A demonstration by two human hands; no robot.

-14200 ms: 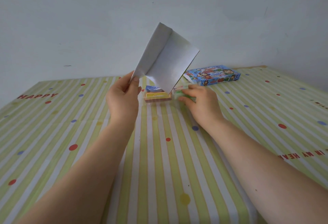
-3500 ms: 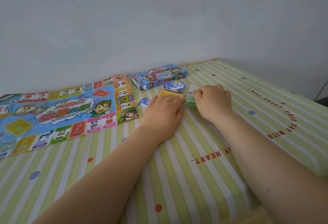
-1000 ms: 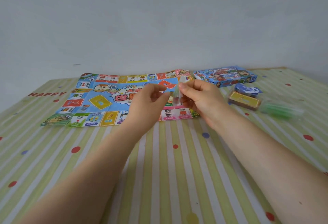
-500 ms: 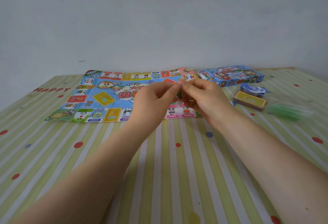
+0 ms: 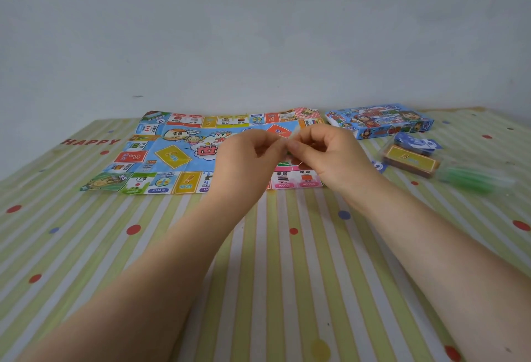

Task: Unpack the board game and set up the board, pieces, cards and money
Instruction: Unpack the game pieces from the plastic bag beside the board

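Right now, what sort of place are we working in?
Probably a home: a table under a striped, dotted tablecloth printed with "HAPPY", pushed against a plain wall, with a game board and its box laid out.

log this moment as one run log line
step: opening small clear packet | left hand + right hand: pinching it | board: unfolded flat | cards, box: right

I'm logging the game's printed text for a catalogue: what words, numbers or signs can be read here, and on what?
"HAPPY": red letters on the striped tablecloth.
"法国", "日本", "泰国", "中国": squares of the unfolded paper game board.
"2000元", "1000元", "4000元": board's near edge.
"?" and "!": board squares.
Blue cardboard game box, yellow card stack: print too blurred.
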